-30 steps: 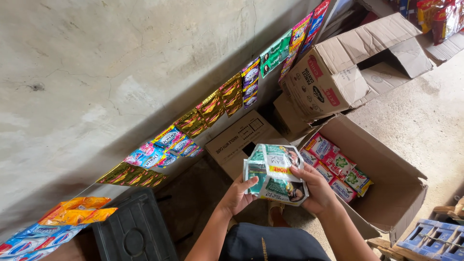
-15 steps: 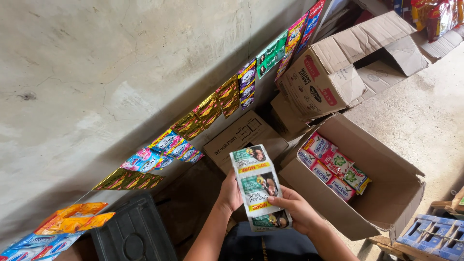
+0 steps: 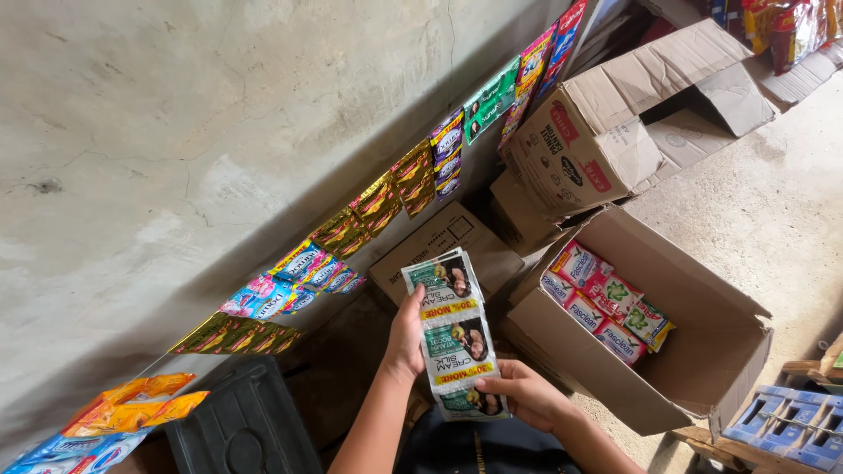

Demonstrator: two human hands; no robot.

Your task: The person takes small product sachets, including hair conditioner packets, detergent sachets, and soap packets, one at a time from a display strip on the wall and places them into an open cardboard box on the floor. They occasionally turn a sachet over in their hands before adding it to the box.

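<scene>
Green-and-white sachet strip: you are holding it upright in front of you, stretched lengthwise between both hands, so that its printed faces are turning towards you.
Left hand: you are gripping the strip's left edge, thumb on the front, fingers curling behind; pinching the sachets.
Right hand: you are supporting the bottom sachet from the right, fingers pressing together under it and pinching the lower end.
Strip position: it is hanging above your lap, between the closed brown carton and the open cardboard box, touching neither.
Open cardboard box, contents: pink, white and green packets are lying flat in rows on its floor, flaps folded outward.
Wall display: sachet strips are hanging in a slanting line along the concrete wall: orange, blue-pink, gold, purple, green, red-pink; each is dangling free for picking.
Upper carton: it is standing tilted, flaps open, red-and-black marking on its side.
Black crate: it is sitting below the wall, to your left.
Blue crate: it is sitting at the lower right.
</scene>
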